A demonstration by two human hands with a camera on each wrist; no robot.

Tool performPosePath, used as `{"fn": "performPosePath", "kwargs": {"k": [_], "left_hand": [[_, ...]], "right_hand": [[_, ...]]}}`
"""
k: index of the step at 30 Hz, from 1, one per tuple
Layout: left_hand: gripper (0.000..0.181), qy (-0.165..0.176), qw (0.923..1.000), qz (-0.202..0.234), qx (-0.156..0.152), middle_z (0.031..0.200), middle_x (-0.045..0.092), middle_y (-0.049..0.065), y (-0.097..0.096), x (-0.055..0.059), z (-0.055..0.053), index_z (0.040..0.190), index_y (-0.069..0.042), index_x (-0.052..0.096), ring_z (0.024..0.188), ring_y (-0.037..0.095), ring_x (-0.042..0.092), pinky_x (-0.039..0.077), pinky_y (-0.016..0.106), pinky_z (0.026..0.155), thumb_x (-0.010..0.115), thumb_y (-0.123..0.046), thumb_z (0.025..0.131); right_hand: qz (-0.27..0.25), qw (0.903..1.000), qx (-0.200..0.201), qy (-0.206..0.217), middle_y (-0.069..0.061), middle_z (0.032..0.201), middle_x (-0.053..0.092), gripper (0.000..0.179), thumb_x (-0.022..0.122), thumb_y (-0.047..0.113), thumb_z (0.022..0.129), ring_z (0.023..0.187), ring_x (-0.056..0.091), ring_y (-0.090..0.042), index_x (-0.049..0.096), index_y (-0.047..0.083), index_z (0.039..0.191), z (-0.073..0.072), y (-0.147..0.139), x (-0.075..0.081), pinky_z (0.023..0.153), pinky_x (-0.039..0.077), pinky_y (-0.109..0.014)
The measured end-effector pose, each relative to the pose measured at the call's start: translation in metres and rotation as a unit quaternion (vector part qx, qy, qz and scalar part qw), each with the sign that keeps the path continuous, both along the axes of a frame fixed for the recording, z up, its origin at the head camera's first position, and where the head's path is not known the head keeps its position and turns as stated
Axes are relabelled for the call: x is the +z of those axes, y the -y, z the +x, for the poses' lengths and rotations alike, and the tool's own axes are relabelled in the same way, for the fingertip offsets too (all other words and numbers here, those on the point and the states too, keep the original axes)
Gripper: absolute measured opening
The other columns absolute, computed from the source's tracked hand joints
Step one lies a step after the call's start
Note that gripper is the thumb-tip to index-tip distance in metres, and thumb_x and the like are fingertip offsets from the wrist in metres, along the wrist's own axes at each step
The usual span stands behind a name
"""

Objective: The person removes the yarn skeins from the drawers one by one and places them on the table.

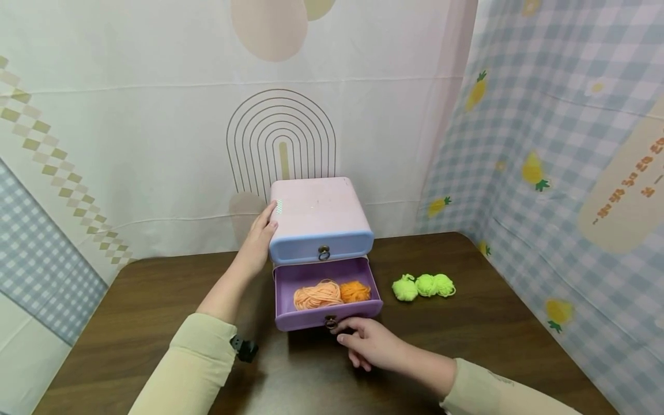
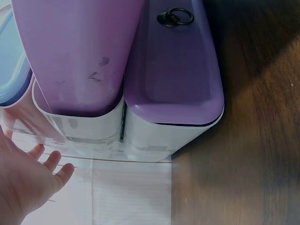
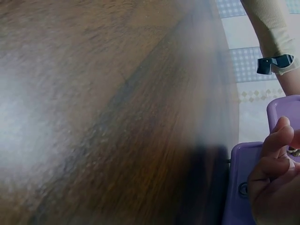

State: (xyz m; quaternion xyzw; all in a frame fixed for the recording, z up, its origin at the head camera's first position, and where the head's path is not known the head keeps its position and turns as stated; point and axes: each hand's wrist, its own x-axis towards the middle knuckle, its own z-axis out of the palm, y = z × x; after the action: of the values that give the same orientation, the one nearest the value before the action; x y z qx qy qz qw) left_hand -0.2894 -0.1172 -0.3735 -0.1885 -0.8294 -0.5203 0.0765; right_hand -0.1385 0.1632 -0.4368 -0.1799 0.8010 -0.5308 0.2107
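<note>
"Where is the upper purple drawer (image 1: 302,321) seen?"

"Extended below the blue top drawer (image 1: 290,251) of a pink cabinet (image 1: 321,203), with peach yarn (image 1: 317,295) and orange yarn (image 1: 355,291) carried inside. The right hand (image 1: 377,346) is placed, fingers bent, at its ring pull (image 1: 331,324) (whether the ring is gripped cannot be told). The left hand (image 1: 256,242), fingers extended, is laid against the cabinet's left side."

"And its handling?"

"Light, stiff, smooth plastic is suggested; hold is best taken at the ring, with the cabinet braced. Sliding room is offered toward the camera; green yarn (image 1: 425,286) is seen beyond the right edge, apart from it."
</note>
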Motion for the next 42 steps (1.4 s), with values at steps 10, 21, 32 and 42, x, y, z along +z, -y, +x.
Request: {"fn": "performPosePath", "kwargs": {"k": [10, 21, 32, 42], "left_hand": [[0.057, 0.002, 1.0, 0.003, -0.001, 0.162, 0.016, 0.015, 0.0, 0.001, 0.001, 0.16, -0.025, 0.021, 0.148, 0.034, 0.013, 0.013, 0.059, 0.115, 0.031, -0.039, 0.106], [0.057, -0.002, 1.0, 0.0, -0.003, 0.163, 0.016, 0.016, 0.0, 0.0, 0.001, 0.16, -0.026, 0.02, 0.148, 0.035, 0.013, 0.012, 0.061, 0.115, 0.031, -0.04, 0.106], [0.057, 0.006, 1.0, 0.005, -0.005, 0.163, 0.015, 0.016, -0.001, 0.001, 0.001, 0.16, -0.025, 0.02, 0.148, 0.035, 0.012, 0.013, 0.06, 0.115, 0.031, -0.04, 0.106], [0.058, 0.01, 0.9999, 0.008, -0.008, 0.163, 0.014, 0.016, 0.0, 0.001, 0.0, 0.16, -0.026, 0.019, 0.149, 0.036, 0.012, 0.012, 0.062, 0.115, 0.031, -0.042, 0.105]], "right_hand": [[0.02, 0.9994, 0.0, -0.03, 0.0, 0.057, 0.057, 0.03, 0.059, 0.028, 0.1, 0.04, 0.045, -0.01, 0.066, 0.005, 0.118, 0.002, -0.012, 0.007, 0.042, 0.044, -0.027], [0.04, 0.9962, -0.004, -0.078, 0.0, 0.059, 0.056, 0.017, 0.062, 0.031, 0.098, 0.043, 0.044, -0.009, 0.072, 0.018, 0.104, 0.002, -0.024, 0.048, 0.042, 0.043, -0.027], [0.041, 0.9938, -0.034, -0.097, -0.002, 0.059, 0.053, 0.03, 0.061, 0.035, 0.099, 0.048, 0.045, -0.012, 0.071, 0.009, 0.106, -0.012, -0.034, 0.08, 0.043, 0.041, -0.029], [0.186, 0.9634, -0.015, -0.193, 0.004, 0.063, 0.056, 0.028, 0.064, 0.034, 0.097, 0.053, 0.053, -0.014, 0.069, 0.017, 0.118, -0.035, -0.04, 0.095, 0.048, 0.045, -0.03]]}}
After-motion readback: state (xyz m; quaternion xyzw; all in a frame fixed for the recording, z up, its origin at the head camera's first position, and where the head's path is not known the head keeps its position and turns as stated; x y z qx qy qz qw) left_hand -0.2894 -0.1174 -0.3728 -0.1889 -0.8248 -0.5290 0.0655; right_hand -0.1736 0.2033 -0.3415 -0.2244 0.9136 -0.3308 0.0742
